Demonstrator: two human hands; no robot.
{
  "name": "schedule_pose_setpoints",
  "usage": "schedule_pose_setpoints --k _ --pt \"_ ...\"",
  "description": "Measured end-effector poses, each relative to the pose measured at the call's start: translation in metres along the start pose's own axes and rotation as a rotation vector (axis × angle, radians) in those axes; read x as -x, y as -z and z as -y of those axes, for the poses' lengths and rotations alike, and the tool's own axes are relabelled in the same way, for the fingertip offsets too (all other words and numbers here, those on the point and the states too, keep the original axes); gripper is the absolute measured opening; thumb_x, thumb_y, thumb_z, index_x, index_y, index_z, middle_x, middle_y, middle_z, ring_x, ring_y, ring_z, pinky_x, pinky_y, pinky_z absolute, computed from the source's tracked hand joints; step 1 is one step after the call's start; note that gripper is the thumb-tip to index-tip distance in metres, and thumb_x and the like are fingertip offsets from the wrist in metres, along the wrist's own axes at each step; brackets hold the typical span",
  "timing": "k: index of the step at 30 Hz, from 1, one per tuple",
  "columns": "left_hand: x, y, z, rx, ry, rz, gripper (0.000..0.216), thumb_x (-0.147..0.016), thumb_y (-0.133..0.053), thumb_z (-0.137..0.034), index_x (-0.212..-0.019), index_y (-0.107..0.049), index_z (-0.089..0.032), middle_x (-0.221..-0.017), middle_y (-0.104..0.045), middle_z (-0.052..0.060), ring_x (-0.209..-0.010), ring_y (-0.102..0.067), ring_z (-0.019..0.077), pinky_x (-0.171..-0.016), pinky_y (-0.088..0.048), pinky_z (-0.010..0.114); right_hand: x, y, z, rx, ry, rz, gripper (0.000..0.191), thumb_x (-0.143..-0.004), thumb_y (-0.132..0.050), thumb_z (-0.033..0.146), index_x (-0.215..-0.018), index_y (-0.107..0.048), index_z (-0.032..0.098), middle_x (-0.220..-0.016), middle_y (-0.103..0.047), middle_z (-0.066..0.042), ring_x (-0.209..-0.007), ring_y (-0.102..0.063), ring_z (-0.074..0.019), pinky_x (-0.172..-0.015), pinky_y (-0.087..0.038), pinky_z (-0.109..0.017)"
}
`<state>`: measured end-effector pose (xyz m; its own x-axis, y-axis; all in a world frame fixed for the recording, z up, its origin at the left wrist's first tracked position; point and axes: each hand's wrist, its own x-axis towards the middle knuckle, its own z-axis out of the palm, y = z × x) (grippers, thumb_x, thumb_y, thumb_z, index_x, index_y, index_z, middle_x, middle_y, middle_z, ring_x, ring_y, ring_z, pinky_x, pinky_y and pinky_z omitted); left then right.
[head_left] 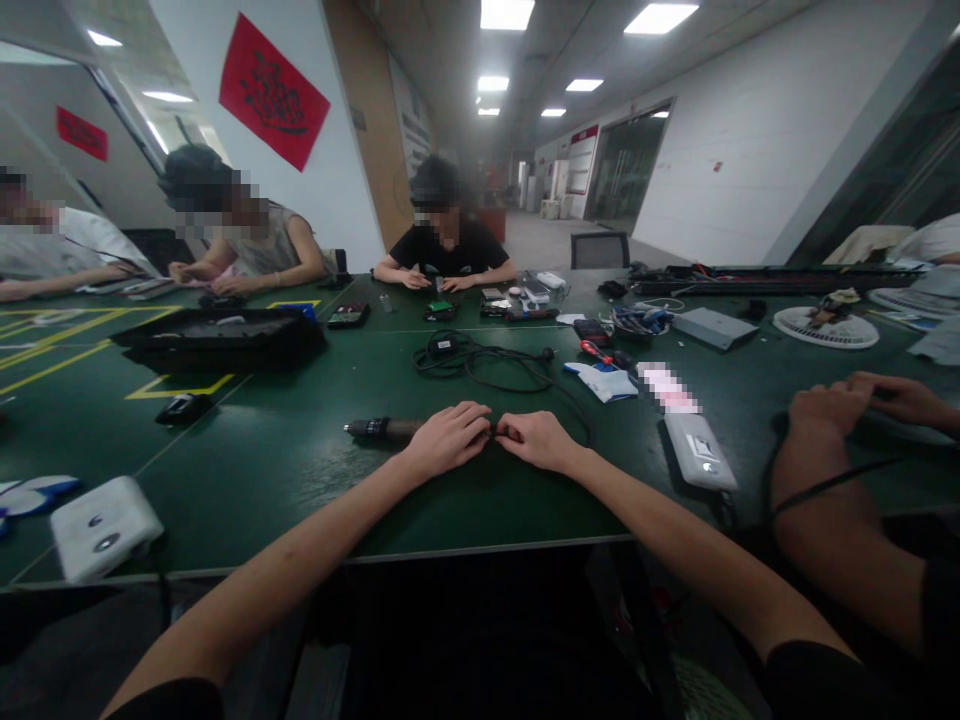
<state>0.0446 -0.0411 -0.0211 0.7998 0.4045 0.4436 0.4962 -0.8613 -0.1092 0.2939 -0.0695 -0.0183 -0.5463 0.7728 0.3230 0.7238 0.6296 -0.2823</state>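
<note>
My left hand (448, 438) is curled round a dark rod-shaped tool (379, 429) lying on the green table (285, 470), its end sticking out to the left. My right hand (536, 440) is closed too, its fingers pinched at the tool's right end where the two hands meet. A black cable (487, 362) coils on the table just beyond and runs round towards my right hand.
A white device (101, 527) sits near the front left edge and another (699, 450) at my right. A black tray (217, 335) lies at the left, and small parts and tools (607, 340) are scattered further back. People sit across the table; another person's hands (847, 405) rest at the right.
</note>
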Motion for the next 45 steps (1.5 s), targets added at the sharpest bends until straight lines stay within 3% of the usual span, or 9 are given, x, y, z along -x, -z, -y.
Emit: schedule_pose_setpoints --k 34,40,45 --pt "0.0009 0.0026 -0.0005 0.024 -0.025 0.022 0.025 -0.100 -0.056 -0.032 -0.123 -0.062 -0.024 -0.139 -0.059 0.010 -0.132 -0.055 0.0267 -0.105 -0.055 0.043 -0.0006 -0.0004 0.0026 0.013 -0.012 -0.004 0.011 -0.098 -0.067 0.030 -0.105 -0.067 0.021 -0.079 -0.067 0.001 -0.069 -0.058 -0.0129 -0.066 -0.030 -0.024" --pt "0.0001 0.0015 -0.0007 -0.006 0.020 0.003 0.021 -0.102 -0.056 -0.035 -0.116 -0.063 -0.022 -0.139 -0.059 0.010 -0.129 -0.056 0.0270 -0.103 -0.056 0.044 -0.0008 -0.0003 0.0020 0.010 -0.016 0.002 0.011 -0.097 -0.068 0.029 -0.105 -0.067 0.022 -0.078 -0.068 0.002 -0.069 -0.058 -0.0128 -0.066 -0.030 -0.024" --pt "-0.0006 -0.0011 -0.0007 0.005 0.011 -0.002 0.021 -0.098 -0.059 -0.029 -0.118 -0.063 -0.023 -0.138 -0.059 0.010 -0.130 -0.055 0.0262 -0.103 -0.056 0.044 -0.0005 0.0006 0.0026 0.007 -0.025 0.003 0.010 -0.097 -0.069 0.029 -0.104 -0.067 0.022 -0.080 -0.068 0.001 -0.068 -0.059 -0.0128 -0.066 -0.031 -0.024"
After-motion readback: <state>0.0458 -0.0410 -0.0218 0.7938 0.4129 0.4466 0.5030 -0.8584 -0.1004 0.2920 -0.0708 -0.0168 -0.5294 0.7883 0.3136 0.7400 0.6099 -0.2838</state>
